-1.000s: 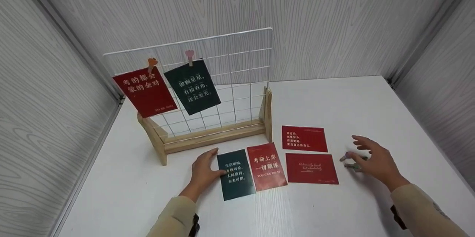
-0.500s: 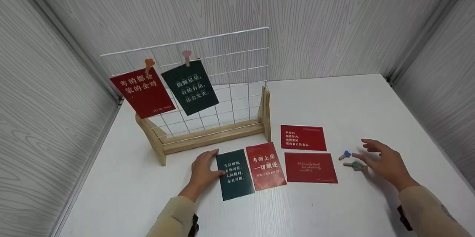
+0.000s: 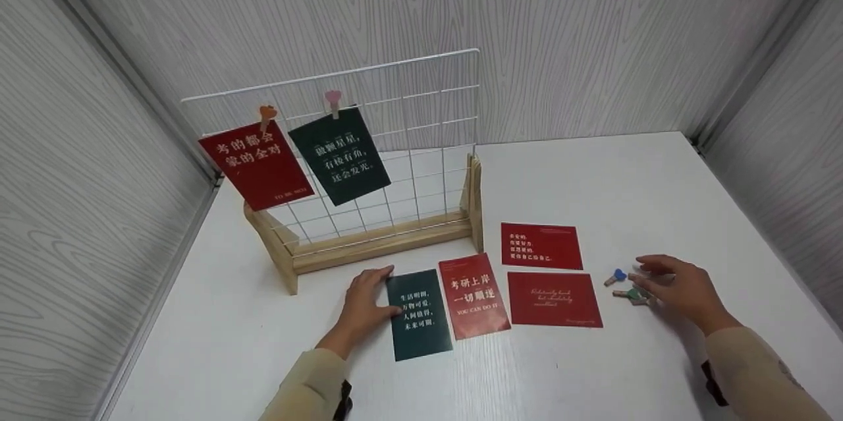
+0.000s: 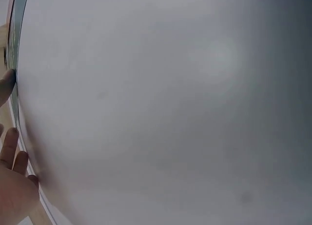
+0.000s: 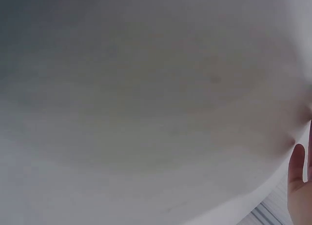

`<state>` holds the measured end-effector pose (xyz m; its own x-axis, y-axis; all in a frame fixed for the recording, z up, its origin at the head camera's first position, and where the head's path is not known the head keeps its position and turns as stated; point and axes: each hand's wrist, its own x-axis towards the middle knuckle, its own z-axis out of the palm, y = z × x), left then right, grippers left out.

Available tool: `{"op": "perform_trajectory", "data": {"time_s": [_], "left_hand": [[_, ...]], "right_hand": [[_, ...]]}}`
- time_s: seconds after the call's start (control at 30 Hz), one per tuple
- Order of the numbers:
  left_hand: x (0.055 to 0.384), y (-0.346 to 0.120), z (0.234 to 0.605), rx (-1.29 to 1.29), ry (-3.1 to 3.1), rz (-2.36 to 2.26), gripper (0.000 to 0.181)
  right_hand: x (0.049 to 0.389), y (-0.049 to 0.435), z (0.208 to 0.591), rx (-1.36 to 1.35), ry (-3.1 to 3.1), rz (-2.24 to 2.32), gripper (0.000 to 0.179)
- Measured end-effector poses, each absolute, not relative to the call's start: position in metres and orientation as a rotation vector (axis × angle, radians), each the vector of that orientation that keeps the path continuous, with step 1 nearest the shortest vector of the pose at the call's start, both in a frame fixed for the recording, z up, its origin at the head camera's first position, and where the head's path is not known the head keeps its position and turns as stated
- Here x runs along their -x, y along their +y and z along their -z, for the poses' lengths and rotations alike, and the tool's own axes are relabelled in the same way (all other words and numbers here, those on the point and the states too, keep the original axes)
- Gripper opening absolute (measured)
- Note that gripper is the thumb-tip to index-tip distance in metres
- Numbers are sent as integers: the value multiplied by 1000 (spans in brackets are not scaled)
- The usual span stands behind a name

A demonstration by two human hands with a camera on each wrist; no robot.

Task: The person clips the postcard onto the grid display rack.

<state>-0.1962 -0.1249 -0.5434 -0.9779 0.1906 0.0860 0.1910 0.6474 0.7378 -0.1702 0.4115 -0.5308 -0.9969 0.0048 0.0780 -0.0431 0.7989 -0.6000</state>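
My left hand (image 3: 365,302) rests at the left edge of a dark green card (image 3: 421,335) with white writing, the thumb over its edge and the fingers near its top corner. In the left wrist view, thumb and fingertips lie along the thin card edge. My right hand (image 3: 681,292) hovers low at the right, thumb and forefinger apart. Beside its fingertips lie a small wooden clip with a blue top (image 3: 618,275) and a green-topped clip (image 3: 632,293). The right wrist view shows mostly blurred white tabletop, with fingers at its edge.
A white wire grid (image 3: 428,121) stands in a wooden base (image 3: 388,240). Clips hold a red card (image 3: 263,177) and a green card (image 3: 346,177) on it. A red upright card (image 3: 474,322) and two red sideways cards (image 3: 541,261) (image 3: 555,315) lie on the table.
The green card under my left hand has turned slightly and slid a little toward me. My right hand has drawn back to the right from the blue clip, its fingers now lower.
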Motion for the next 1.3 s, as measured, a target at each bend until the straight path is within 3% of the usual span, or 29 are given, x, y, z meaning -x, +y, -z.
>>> {"op": "perform_trajectory", "data": {"time_s": [0.33,0.63,0.97,1.3], "left_hand": [[196,-126,545,449,-2807,1398,76],[196,-128,538,377,-2830,1487,79],[205,-134,516,229,-2782,1770,62],[217,-142,470,234,-2610,1991,52]], "right_hand": [[170,410,530,13,-2930,-998,36],[177,403,523,45,-2889,-1103,35],[189,391,502,-26,-2795,-1130,39],[205,366,482,-226,-2647,-1284,27]]}}
